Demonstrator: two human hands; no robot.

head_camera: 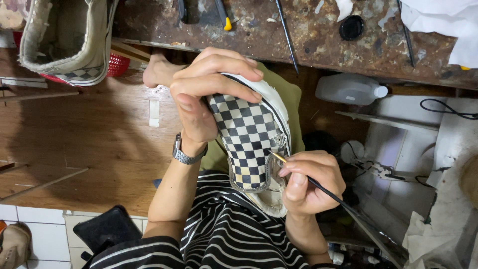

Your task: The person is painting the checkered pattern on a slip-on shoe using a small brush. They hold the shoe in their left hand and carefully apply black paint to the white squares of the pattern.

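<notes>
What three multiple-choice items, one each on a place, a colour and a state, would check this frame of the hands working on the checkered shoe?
1. Where does the brush tip touch the checkered shoe?
A. the toe
B. the edge of the checkered upper, by the opening
C. the sole

2. What colours is the shoe's pattern?
A. black and cream
B. red and white
C. all blue

3. How is the left hand?
A. flat on the bench
B. clasped around the shoe's front
C. holding a bottle

Answers: 1 B, the fine brush in the right hand meets the upper's edge there. 2 A, the squares show dark and pale. 3 B, fingers wrap the toe end.
</notes>
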